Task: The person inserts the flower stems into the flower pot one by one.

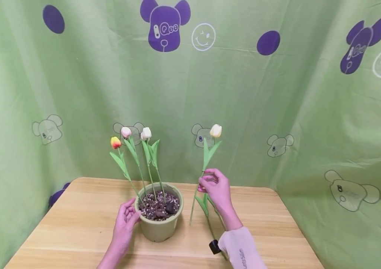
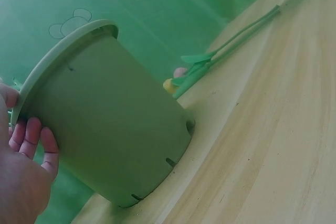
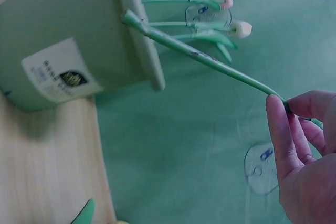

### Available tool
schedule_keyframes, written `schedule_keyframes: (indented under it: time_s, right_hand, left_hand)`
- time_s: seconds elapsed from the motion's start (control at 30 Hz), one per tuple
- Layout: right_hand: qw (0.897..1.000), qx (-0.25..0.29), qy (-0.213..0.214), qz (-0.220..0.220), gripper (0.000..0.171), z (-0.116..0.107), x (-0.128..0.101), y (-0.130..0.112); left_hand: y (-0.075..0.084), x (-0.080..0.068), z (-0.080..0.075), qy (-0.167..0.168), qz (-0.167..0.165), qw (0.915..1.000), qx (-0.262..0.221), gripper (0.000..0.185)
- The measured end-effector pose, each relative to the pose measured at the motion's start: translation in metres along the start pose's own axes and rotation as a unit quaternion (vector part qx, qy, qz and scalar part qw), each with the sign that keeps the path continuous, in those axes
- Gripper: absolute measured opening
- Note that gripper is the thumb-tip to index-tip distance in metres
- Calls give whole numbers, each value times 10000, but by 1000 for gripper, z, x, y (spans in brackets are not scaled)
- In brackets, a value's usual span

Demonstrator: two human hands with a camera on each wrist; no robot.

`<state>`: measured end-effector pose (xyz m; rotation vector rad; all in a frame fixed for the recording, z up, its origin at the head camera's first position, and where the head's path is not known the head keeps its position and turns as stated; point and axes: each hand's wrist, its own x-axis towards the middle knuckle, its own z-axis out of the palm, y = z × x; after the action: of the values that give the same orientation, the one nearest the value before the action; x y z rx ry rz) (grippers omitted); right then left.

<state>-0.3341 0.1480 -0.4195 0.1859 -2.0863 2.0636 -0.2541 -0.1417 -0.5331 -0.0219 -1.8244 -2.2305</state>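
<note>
- On the wooden table point(image 1: 76, 224), head view: a green flowerpot point(image 1: 159, 228) filled with pebbly soil holds three upright artificial tulips point(image 1: 146, 133), one red-yellow, one pink and one white. The left hand point(image 1: 124, 222) rests against the pot's left side, fingers loosely curved at the rim. The right hand point(image 1: 215, 188), just right of the pot, pinches the stem of a cream tulip point(image 1: 215, 130) and holds it nearly upright, its lower end above the table.
- Left wrist view: the left-hand fingers point(image 2: 31, 137) touch the pot's rim point(image 2: 63, 51); two more tulips point(image 2: 210, 61) lie flat on the table beyond the pot.
- Right wrist view: thumb and fingers point(image 3: 281, 129) close on the green stem point(image 3: 210, 59), whose free end points toward the pot's rim point(image 3: 139, 30). A label point(image 3: 60, 77) shows on the pot wall.
</note>
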Motion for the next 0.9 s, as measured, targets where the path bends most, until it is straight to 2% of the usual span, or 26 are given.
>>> schedule_keyframes:
  time_s: [0.23, 0.37, 0.7, 0.9]
  right_hand:
    - [9996, 71, -222, -182, 39, 25, 5, -17]
    - [9987, 11, -425, -296, 40, 39, 6, -23]
    - [9957, -36, -602, -698, 38, 76, 12, -26]
    - [9947, -18, -706, -753, 36, 93, 12, -23]
  left_hand:
    - [-1, 3, 1, 6, 61, 10000, -20, 57]
    - [-1, 2, 1, 35, -21, 10000, 6, 57]
    - [0, 0, 0, 36, -30, 10000, 5, 56]
    - [2, 1, 2, -6, -42, 10000, 43, 56]
